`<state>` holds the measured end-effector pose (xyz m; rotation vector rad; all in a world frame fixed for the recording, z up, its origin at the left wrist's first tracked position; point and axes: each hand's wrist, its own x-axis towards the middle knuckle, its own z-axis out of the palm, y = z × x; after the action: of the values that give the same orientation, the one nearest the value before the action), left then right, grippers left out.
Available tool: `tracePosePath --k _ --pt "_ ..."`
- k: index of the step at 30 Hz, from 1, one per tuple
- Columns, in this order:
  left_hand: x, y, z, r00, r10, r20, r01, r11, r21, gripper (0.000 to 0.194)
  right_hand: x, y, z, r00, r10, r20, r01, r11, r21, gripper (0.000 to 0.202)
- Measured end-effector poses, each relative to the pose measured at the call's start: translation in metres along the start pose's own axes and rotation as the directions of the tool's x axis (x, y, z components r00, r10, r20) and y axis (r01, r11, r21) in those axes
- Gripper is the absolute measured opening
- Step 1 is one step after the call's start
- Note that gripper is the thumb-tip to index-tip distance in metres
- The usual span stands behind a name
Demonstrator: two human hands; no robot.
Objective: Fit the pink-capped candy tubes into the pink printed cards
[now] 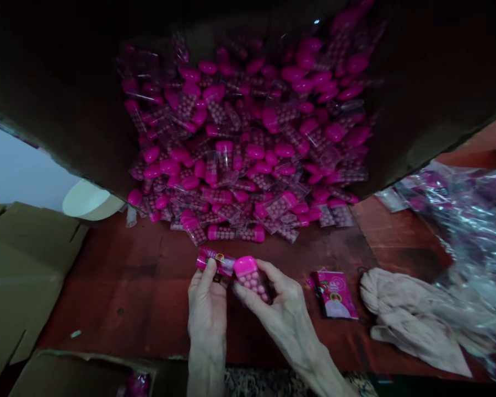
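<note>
My left hand (209,298) pinches a printed pink sleeve wrapper (206,258) between thumb and fingers, low over the table. In my right hand (281,298) is a small clear container (254,281) of pink balls with a bright pink cap, its capped end tilted up and toward the left. Container and wrapper are side by side, very close; whether they touch I cannot tell. Just beyond both hands, a big heap of the same pink-capped containers (240,182) spills out of a tipped, dark-walled box (66,94).
Right of my hands lies a stack of flat printed pink wrappers (337,295). Beyond it are a crumpled pale cloth (409,314) and shiny clear plastic bags (479,237). Cardboard (20,275) and a white bowl (91,201) stand left. An open carton (82,377) sits below the table's front edge.
</note>
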<state>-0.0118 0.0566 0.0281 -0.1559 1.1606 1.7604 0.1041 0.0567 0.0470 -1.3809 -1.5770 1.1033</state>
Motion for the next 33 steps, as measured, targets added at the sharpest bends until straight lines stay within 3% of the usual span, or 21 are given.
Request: tracePosePath --k 13,23,26,29,33 --pt "-0.001 -0.001 0.0 0.998 -0.041 0.037 0.04 0.998 0.043 0.022 0.001 0.006 -0.001 0.992 0.121 0.021 -0.122 0.99 0.065 0.03" --pt "0.0 -0.004 -0.001 0.994 -0.011 0.107 0.003 0.997 0.073 0.016 -0.001 0.003 0.002 0.991 0.097 0.09 -0.103 0.993 0.063 0.027" --pt "0.0 -0.004 -0.001 0.994 -0.013 0.112 0.004 0.997 0.075 0.015 0.0 0.006 0.0 0.992 0.114 0.062 -0.117 0.992 0.045 0.025" --pt "-0.001 -0.002 0.001 0.991 -0.027 0.134 0.011 0.992 0.125 0.015 0.001 0.008 -0.001 0.996 0.083 0.026 -0.083 0.997 0.0 0.025" --pt "-0.002 -0.003 0.003 0.992 -0.02 0.127 -0.001 0.986 0.169 0.016 0.0 0.01 0.003 0.996 -0.071 -0.046 0.065 0.992 -0.107 0.024"
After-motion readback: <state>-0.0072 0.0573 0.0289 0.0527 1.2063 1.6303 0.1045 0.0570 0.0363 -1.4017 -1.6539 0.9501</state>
